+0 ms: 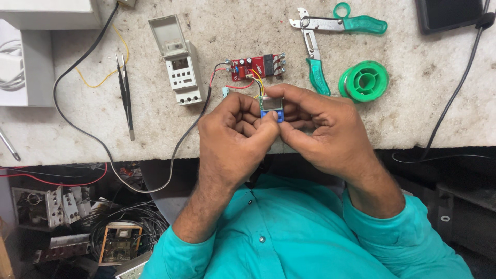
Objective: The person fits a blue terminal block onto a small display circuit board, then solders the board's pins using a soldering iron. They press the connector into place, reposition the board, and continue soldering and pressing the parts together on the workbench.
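Both hands meet over the front edge of a stone worktop (pixel 77 113). My left hand (pixel 235 137) and my right hand (pixel 320 129) pinch a small blue display module (pixel 272 107) between their fingertips. Thin coloured wires run from the module up to a red circuit board (pixel 256 67) lying on the worktop just beyond the hands. Most of the module is hidden by the fingers.
A grey timer unit with an open lid (pixel 181 64) lies left of the board. Black tweezers (pixel 125 95) lie further left. Green-handled pliers (pixel 320 46) and a green solder spool (pixel 364 81) sit at the right. A black cable (pixel 103 147) loops across the worktop. Scrap electronics (pixel 77 217) lie below.
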